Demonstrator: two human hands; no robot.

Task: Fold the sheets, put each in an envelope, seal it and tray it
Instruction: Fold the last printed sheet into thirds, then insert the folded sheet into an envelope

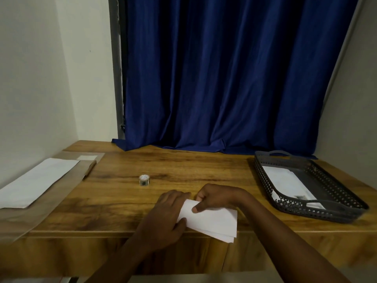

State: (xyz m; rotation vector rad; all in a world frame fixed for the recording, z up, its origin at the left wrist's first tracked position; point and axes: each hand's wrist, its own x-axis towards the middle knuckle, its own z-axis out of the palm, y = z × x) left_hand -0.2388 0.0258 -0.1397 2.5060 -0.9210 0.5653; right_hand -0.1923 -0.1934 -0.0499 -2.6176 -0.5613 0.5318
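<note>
A folded white sheet (216, 222) lies at the front edge of the wooden table (183, 166), its lower corner past the edge. My left hand (163, 219) presses flat on its left end. My right hand (214, 198) pinches its upper left edge between thumb and fingers. A white sheet (38, 180) rests at the far left on brown envelopes (61, 190). The dark perforated tray (306, 209) at the right holds a white sealed envelope (285, 182).
A small roll of tape or stickers (144, 180) stands in the middle of the table. A brown pen-like stick (89, 169) lies on the envelopes. A blue curtain (224, 78) hangs behind the table, with walls on both sides.
</note>
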